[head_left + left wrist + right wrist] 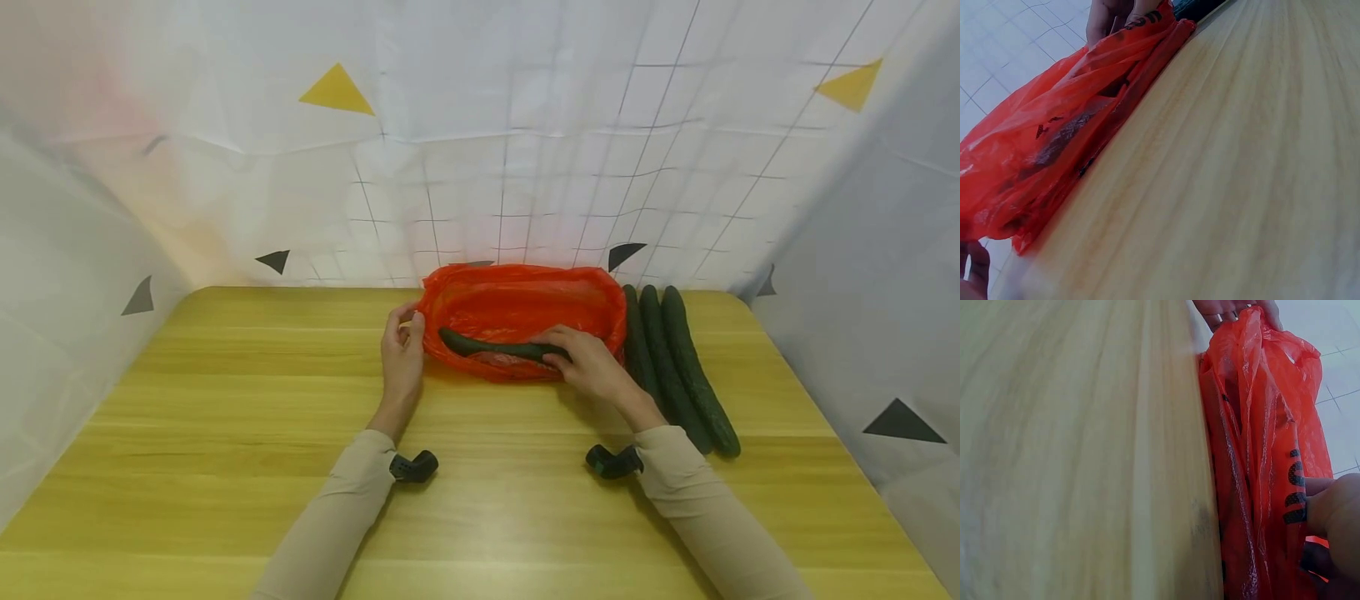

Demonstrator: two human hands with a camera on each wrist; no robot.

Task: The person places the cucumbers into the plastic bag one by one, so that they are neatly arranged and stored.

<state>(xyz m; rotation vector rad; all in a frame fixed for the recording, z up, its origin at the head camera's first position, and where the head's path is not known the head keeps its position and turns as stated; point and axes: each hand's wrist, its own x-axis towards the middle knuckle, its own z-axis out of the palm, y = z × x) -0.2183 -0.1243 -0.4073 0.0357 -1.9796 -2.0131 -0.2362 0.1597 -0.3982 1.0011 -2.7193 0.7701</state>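
Observation:
A red plastic bag (517,310) lies with its mouth spread wide at the back of the table. My left hand (402,360) pinches the bag's left rim between thumb and fingers. A dark green cucumber (491,346) lies lengthwise along the bag's near inner side. My right hand (596,365) grips that cucumber by its right end, over the near rim. From the right wrist, the bag's creased wall (1254,456) shows black print, and my right hand (1341,519) reaches over it. Through the bag (1029,144) in the left wrist view, a dark shape shows.
Three more cucumbers (678,375) lie side by side on the table, just right of the bag and partly behind my right forearm. The wooden table (225,417) ends at a white patterned sheet (480,167) behind the bag. Sheets hang on both sides too.

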